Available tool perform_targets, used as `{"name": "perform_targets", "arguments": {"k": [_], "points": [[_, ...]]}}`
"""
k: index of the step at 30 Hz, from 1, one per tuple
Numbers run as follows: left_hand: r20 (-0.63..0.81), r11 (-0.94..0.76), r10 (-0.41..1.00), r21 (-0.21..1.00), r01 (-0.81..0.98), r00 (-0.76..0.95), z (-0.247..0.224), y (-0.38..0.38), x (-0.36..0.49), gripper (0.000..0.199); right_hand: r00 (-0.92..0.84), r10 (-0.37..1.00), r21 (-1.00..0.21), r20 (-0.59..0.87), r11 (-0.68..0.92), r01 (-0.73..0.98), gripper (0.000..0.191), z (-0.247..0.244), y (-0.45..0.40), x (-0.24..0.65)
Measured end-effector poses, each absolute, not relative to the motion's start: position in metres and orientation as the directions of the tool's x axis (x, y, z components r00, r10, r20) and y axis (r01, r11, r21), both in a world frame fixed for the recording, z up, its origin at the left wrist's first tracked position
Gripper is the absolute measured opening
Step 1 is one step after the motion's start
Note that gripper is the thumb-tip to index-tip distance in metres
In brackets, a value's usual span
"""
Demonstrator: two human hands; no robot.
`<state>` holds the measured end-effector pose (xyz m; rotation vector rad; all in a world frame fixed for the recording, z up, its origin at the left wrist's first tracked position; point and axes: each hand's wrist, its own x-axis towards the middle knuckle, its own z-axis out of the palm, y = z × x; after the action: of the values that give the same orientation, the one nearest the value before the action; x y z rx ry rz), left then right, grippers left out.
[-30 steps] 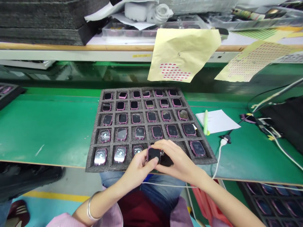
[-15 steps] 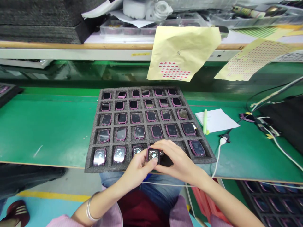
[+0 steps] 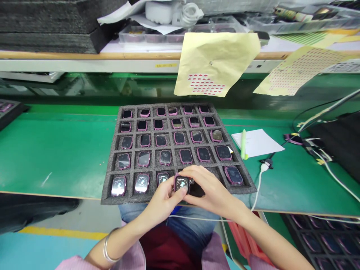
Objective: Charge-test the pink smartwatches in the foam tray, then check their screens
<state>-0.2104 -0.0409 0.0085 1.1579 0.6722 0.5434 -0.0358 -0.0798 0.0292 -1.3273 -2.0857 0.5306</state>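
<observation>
A dark foam tray with rows of purple-framed watch faces lies at the table's front edge. Over its front row, a watch with a lit dial is held between my two hands. My left hand grips it from the left, thumb on the lower part of its screen. The fingers of my right hand close on its top and right edges. Lit watches sit in the front row's left compartments; a dark one is at its right end. My right hand hides part of that row.
Right of the tray are a white paper, a green pen and a white cable. Yellow sheets hang from the shelf above. Another watch tray is low at the right. A person's dark-clothed leg shows at the left.
Both hands stay nearly still around the watch. At the lower left, the other person's shoe has gone out of view.
</observation>
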Motion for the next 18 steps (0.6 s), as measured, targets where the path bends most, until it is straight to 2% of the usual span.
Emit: {"name": "perform_targets", "arguments": {"k": [18], "points": [[-0.183, 0.280, 0.707, 0.959, -0.033, 0.683, 0.0041, -0.0433, -0.2101, 0.036, -0.315, 0.908, -0.597, 0.277, 0.419, 0.684, 0.038, 0.0275, -0.0843, -0.0362]]}}
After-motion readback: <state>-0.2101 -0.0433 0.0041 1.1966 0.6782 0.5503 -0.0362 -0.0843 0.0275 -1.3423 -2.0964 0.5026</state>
